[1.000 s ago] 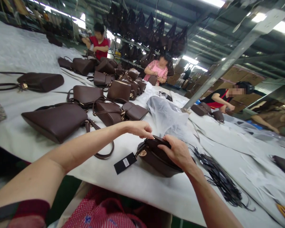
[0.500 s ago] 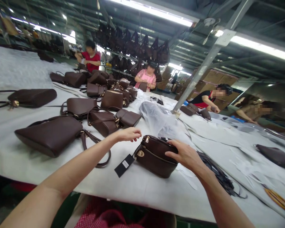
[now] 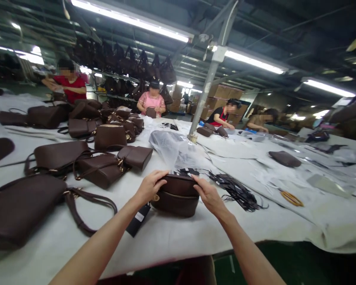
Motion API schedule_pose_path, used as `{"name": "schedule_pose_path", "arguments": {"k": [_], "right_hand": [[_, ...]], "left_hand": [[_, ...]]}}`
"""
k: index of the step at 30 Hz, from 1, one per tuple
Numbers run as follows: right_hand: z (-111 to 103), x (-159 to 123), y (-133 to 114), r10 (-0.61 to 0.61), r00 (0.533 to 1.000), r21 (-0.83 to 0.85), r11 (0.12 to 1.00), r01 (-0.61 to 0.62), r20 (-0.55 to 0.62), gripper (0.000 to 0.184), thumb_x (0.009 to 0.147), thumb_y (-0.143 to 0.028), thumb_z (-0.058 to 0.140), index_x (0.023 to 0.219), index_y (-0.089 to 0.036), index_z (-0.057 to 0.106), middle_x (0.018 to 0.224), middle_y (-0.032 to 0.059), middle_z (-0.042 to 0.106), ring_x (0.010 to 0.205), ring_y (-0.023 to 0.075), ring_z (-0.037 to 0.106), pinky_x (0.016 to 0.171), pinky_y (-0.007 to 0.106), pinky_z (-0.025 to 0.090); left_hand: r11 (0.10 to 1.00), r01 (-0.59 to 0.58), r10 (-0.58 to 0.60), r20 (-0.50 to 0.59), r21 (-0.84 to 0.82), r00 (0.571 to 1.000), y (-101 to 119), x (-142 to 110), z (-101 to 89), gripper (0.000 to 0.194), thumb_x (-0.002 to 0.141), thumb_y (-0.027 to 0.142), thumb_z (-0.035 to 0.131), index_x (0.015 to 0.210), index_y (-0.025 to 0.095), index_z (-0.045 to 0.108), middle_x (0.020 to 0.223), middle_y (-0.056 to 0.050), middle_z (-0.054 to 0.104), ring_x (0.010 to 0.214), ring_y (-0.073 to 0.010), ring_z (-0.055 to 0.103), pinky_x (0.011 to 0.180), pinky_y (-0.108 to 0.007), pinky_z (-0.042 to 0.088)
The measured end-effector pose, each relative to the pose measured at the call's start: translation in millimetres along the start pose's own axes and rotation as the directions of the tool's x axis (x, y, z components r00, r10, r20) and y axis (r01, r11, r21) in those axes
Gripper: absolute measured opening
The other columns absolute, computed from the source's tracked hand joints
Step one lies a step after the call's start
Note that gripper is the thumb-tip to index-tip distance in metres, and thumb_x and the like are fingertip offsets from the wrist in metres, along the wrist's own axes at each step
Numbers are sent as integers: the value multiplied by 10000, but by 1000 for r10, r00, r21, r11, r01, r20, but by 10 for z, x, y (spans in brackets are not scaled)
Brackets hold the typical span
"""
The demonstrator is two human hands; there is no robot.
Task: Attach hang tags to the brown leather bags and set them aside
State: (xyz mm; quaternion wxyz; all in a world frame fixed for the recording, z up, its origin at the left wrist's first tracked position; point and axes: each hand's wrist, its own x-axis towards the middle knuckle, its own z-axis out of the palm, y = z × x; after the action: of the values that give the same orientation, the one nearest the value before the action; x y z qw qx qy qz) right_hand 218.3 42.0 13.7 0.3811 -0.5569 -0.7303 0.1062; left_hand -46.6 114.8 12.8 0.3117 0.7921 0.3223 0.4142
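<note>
A small dark brown handbag (image 3: 176, 200) stands on the white-covered table in front of me. My left hand (image 3: 152, 187) grips its upper left corner, thumb on the front and fingers over the top. My right hand (image 3: 206, 193) holds the upper right corner in the same way. Partly behind my left hand, a round gold emblem (image 3: 156, 197) shows on the bag's front. A black hang tag (image 3: 138, 219) with a white label hangs at the bag's left side, by my left wrist. My hands hide parts of the bag's top edge.
Several brown handbags (image 3: 62, 154) crowd the table's left side. Behind my bag lies clear plastic wrap (image 3: 172, 148). Black tags (image 3: 239, 194) and yellow-handled scissors (image 3: 292, 198) lie to the right. A metal post (image 3: 206, 91) rises from the table; co-workers (image 3: 152, 101) work beyond.
My left hand, earlier free beside the bag, now grips its left corner. The bag has turned so its front faces me more. My view has swung to the right.
</note>
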Motion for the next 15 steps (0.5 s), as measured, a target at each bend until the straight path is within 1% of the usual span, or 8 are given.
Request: {"name": "schedule_pose_path", "arguments": {"k": [2,4,5,7,9,11,13,15], "right_hand": [[-26,-3,26,98,995,121,988,-100,26,570,875,-321,552,1426,-218,446,1282,120,609,1120,231,598,952,421,481],[-44,-2,62,174,978,299,933,-202,118,790,787,-318,670,1491,-228,322,1319,128,583,1090,229,616,897,395,511],[-36,-2,76,182,971,373,899,-229,157,847,756,-307,700,1498,-228,298,1326,126,579,1093,227,616,897,386,512],[19,-9,77,165,975,437,873,-214,148,776,759,-286,684,1460,-222,358,1317,105,585,1135,221,591,958,387,479],[91,-28,34,167,985,397,902,-171,45,638,794,-256,623,1402,-225,431,1301,79,590,1160,214,567,1017,394,433],[133,-65,-36,165,986,344,926,-152,-9,640,792,-226,612,1404,-243,425,1265,58,606,1128,213,573,1012,392,430],[138,-119,-99,133,990,363,921,-139,42,654,752,-218,662,1375,-248,466,1184,38,645,1058,214,596,956,367,461],[123,-177,-123,98,991,413,902,-126,89,516,712,-231,704,1217,-228,599,1046,15,682,964,206,617,871,330,492]], "left_hand": [[997,9,-11,-32,-78,999,-66,-48,14,395,841,305,578,1222,223,645,1253,-72,639,1179,-227,569,1072,-362,393],[984,71,-79,-41,-163,996,-135,-79,17,519,788,339,628,1292,226,586,1342,-63,588,1245,-241,533,1100,-386,377],[974,112,-121,-37,-199,992,-166,-88,18,577,761,358,647,1315,221,562,1371,-62,567,1260,-247,524,1103,-389,378],[956,178,-193,-42,-235,980,-205,-94,24,606,741,387,643,1314,209,555,1370,-66,568,1261,-254,528,1097,-385,389],[953,208,-228,-68,-220,971,-197,-96,28,570,740,394,619,1277,207,581,1332,-65,598,1241,-260,545,1087,-384,403],[958,222,-241,-90,-180,966,-148,-108,19,555,739,401,605,1262,217,593,1306,-58,617,1224,-268,558,1081,-396,414],[958,239,-255,-91,-156,963,-88,-145,-20,579,741,429,611,1284,229,580,1311,-52,617,1231,-279,556,1087,-415,414],[952,261,-275,-67,-162,959,-58,-211,-102,636,740,471,638,1327,243,549,1343,-51,598,1269,-294,528,1105,-435,397]]}}
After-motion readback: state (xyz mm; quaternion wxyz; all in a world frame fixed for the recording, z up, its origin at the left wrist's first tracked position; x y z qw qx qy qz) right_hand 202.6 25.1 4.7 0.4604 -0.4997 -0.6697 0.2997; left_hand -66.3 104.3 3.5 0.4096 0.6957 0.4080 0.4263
